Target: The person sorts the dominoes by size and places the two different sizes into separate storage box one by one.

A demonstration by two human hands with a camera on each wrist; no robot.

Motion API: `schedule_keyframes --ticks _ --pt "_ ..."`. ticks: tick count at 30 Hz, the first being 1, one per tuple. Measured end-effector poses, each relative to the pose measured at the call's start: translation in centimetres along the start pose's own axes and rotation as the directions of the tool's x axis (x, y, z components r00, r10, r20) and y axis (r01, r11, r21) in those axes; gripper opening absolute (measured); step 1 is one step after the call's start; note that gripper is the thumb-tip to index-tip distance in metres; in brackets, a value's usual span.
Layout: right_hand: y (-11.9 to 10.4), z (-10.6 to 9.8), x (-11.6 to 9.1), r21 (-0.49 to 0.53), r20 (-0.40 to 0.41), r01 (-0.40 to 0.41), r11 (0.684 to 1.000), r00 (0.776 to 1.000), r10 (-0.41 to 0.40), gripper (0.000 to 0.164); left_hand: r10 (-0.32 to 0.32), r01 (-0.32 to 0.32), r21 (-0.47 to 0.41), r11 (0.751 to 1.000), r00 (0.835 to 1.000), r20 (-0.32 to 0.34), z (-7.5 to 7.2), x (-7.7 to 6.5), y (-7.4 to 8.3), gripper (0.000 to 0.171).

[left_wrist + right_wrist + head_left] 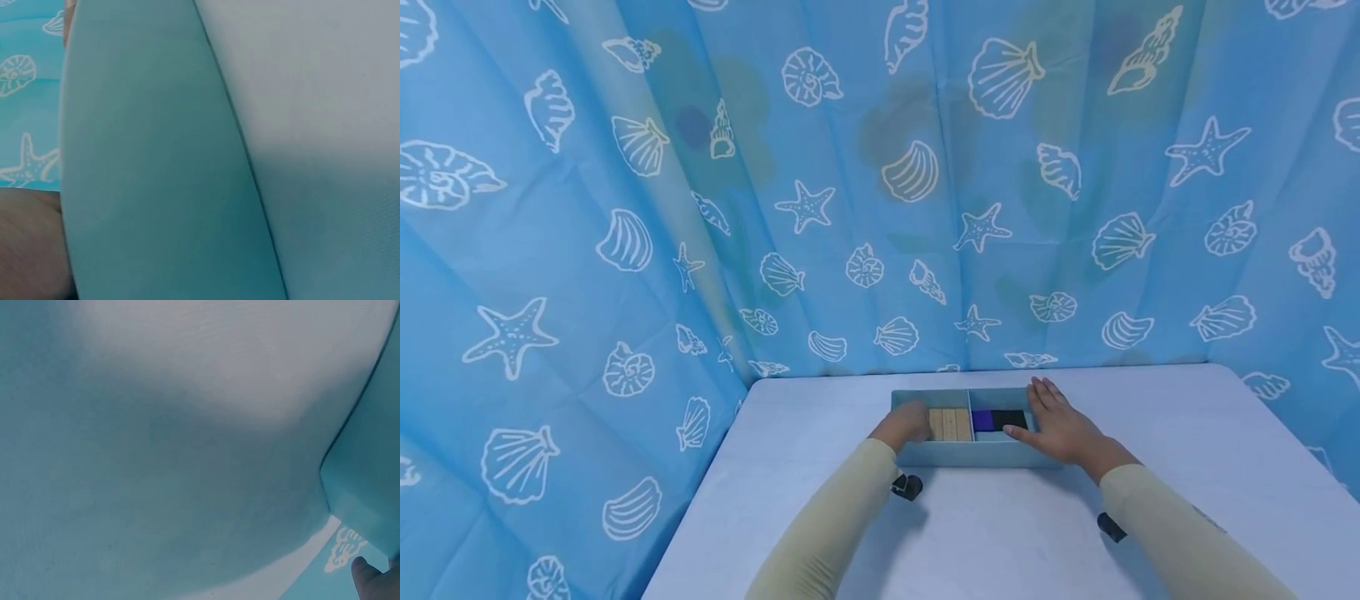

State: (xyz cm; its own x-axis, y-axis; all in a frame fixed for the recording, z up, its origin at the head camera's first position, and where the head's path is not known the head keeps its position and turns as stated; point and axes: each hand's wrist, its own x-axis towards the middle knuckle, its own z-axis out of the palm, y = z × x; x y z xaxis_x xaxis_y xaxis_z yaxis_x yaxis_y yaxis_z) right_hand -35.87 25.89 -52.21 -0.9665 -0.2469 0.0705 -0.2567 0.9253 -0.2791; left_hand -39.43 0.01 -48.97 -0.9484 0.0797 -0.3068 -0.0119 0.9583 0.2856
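Observation:
A grey-blue box [977, 455] with a divider stands near the back of the white table. Several light wooden blocks [950, 424] lie side by side in its left compartment; a purple piece [982, 420] and a black piece [1008, 420] lie in the right one. My left hand [908, 423] reaches into the left compartment beside the wooden blocks, its fingers hidden. My right hand [1062, 425] lies across the box's right end, fingers straight and thumb spread toward the black piece. Both wrist views show mostly the box's outer wall [156, 150] and the table, with a bit of hand [378, 584].
The white table [805, 467] ends at the back against a blue curtain [865, 217] with white shell and starfish prints, which also hangs along the left and right. A black wrist mount [907, 487] sits below the left forearm, another [1111, 527] below the right.

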Motion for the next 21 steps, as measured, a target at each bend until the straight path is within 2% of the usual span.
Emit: schedule_keyframes --ticks 6,9,11,13,18,19,21 --pt "0.7 -0.9 0.1 0.014 0.038 -0.006 1.0 0.999 0.005 0.11 0.071 -0.071 0.011 0.997 0.997 -0.006 -1.2 -0.3 0.0 0.028" --pt "1.2 -1.2 -0.1 0.05 0.036 -0.003 0.999 0.999 0.001 0.113 0.142 -0.142 -0.01 0.99 0.99 -0.017 -1.8 -0.5 -0.5 0.034" --pt "1.4 -1.2 -0.3 0.06 0.023 0.003 0.998 1.0 -0.004 0.112 0.206 -0.207 -0.027 0.978 0.978 -0.024 -2.3 -0.8 -1.2 0.038" --pt "1.7 -1.1 -0.7 0.068 0.003 0.014 0.998 1.0 -0.015 0.111 0.295 -0.297 -0.055 0.953 0.955 -0.039 -2.5 -1.1 -2.2 0.039" --pt "2.2 -0.7 -2.5 0.058 -0.04 0.026 0.998 0.999 -0.023 0.108 0.488 -0.498 -0.129 0.857 0.867 -0.106 -2.0 -2.2 -5.8 0.05" --pt "2.3 -0.7 -2.9 0.053 -0.047 0.032 0.998 0.998 -0.03 0.108 0.508 -0.522 -0.14 0.842 0.853 -0.122 -1.9 -2.5 -6.6 0.053" --pt "2.5 -0.8 -3.7 0.039 -0.054 0.043 0.998 0.998 -0.041 0.107 0.528 -0.547 -0.144 0.825 0.836 -0.151 -1.7 -3.4 -7.8 0.061"
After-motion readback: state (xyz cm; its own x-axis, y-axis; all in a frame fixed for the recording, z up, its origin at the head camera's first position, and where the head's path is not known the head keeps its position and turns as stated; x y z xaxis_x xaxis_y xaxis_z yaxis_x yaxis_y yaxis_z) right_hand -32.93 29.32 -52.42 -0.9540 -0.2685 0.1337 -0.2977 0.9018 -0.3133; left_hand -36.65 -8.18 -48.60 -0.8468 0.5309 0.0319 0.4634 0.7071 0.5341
